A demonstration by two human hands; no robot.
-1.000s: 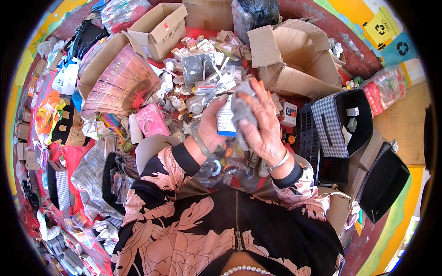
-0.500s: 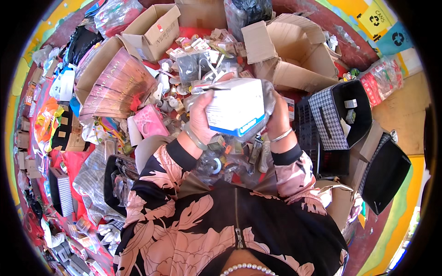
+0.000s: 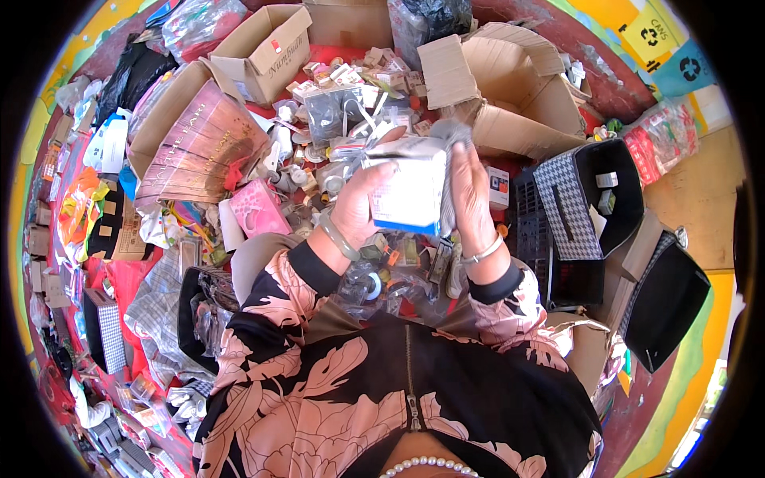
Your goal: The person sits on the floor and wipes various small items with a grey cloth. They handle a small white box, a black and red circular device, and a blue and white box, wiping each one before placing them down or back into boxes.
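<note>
A white box [image 3: 408, 191] with a blue stripe along its lower edge is held up in front of my chest. My left hand [image 3: 355, 205] grips its left side, the thumb lying over the front face. My right hand [image 3: 473, 201] presses a crumpled grey cloth [image 3: 451, 134] against the box's right side, fingers together and pointing up. Part of the cloth is hidden behind that hand. Below the box lie clear plastic packets [image 3: 390, 291] and small items between my legs.
A heap of small boxes and loose parts [image 3: 351, 80] spreads beyond my hands. An open cardboard box [image 3: 510, 68] stands at far right, near a houndstooth fabric bin [image 3: 567, 199]. A pink gift bag [image 3: 259, 209] and a pleated pink-brown carton [image 3: 203, 151] are at left.
The box has turned, showing its front more squarely with its right edge drawn in. My right hand and the grey cloth have slid upward and away along the box's side.
</note>
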